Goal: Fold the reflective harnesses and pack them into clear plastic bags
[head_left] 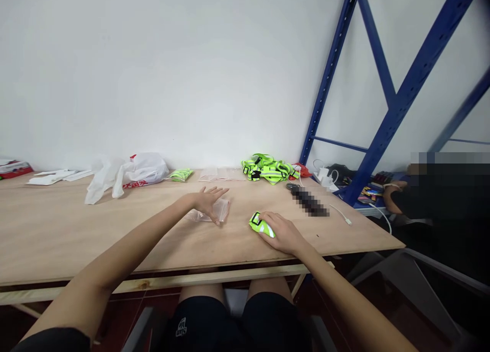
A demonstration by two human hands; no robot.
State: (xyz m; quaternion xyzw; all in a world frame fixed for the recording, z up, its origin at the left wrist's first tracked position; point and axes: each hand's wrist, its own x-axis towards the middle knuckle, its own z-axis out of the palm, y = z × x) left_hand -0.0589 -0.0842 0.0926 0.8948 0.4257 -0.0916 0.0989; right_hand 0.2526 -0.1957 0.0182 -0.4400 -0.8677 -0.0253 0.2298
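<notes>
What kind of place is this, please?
Probably a small packing workroom: a plain plywood table, blue metal shelving, a pile of neon reflective bands and clear plastic bags.

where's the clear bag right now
In the head view the clear bag lies mid-table under the left hand, left of the folded green band that the right hand covers.

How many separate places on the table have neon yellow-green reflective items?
3. A folded reflective band lies under the right hand; a small bundle sits near the wall beside the white plastic bag; a tangled pile rests further right, possibly hiding more.
</notes>
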